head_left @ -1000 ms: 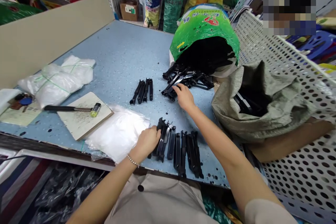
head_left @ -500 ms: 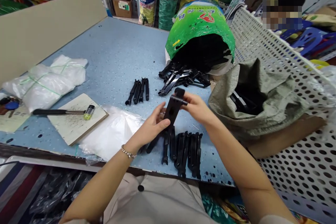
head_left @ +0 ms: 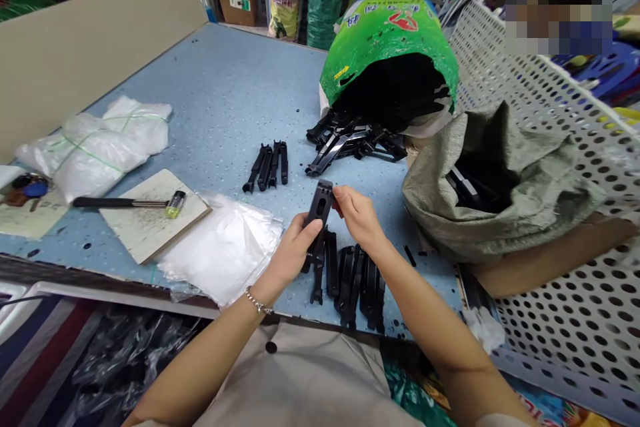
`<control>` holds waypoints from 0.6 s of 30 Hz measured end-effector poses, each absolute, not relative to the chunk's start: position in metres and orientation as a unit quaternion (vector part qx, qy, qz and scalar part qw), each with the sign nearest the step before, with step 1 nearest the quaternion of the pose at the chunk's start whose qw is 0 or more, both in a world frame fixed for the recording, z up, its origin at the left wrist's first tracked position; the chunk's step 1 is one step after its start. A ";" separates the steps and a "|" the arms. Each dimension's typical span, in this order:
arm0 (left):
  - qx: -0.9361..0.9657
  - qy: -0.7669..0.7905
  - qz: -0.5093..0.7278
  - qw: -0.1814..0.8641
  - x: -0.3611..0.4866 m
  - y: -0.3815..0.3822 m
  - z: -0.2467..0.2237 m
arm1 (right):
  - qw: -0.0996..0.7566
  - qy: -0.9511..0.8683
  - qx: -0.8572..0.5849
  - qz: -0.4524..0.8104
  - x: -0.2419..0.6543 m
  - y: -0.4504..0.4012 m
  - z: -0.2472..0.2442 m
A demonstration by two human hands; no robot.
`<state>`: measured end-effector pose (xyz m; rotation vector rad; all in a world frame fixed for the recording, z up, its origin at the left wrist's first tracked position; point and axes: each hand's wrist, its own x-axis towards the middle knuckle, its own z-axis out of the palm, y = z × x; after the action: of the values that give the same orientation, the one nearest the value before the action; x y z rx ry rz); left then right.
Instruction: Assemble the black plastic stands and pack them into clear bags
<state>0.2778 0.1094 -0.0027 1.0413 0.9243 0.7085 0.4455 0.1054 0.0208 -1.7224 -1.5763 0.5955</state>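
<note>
A black moulded plastic part [head_left: 319, 205] is held in the air between both hands, just above a row of similar black parts [head_left: 353, 287] lying at the near edge of the table. The part is tilted, with its upper end pointing away from the wearer; a slotted face with dark openings is turned upward. Its exact kind cannot be told. The left hand [head_left: 293, 255] is closed around the lower portion, with the fingers curled against the underside. The right hand [head_left: 358, 217] pinches the upper edge between the thumb and fingers. The work in hand is shown as the handling of this single part, with both hands close together. A silver bracelet [head_left: 258, 301] is worn on the left wrist.

Further along the blue speckled table [head_left: 225, 90], a small group of black parts [head_left: 266, 165] lies side by side, and a loose heap of black parts [head_left: 350, 147] spills from the mouth of a green printed sack [head_left: 387, 30]. More black parts [head_left: 465, 188] are seen inside a grey-green woven sack [head_left: 500, 207] at the right. A flat clear plastic bag [head_left: 225, 250] lies near the left hand.
</note>
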 end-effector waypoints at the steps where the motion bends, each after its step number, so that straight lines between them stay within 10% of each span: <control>1: 0.452 0.421 0.326 0.716 0.277 0.110 -0.004 | 0.343 -0.624 -0.657 0.247 0.442 0.101 0.019; 8: 0.373 0.430 0.344 0.746 0.281 0.111 -0.008 | 0.219 -0.792 -0.555 0.127 0.416 0.047 -0.004; 14: 0.570 0.469 0.333 0.586 0.251 0.128 -0.028 | 0.162 -0.607 -0.770 0.115 0.457 -0.021 -0.019; 18: 0.416 0.498 0.277 0.709 0.245 0.108 -0.046 | 0.120 -0.545 -0.825 0.091 0.471 -0.058 -0.051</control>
<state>0.2452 0.1084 -0.0456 0.9242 1.1047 0.6147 0.4705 -0.0577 -0.0515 -2.4106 -1.5926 0.2648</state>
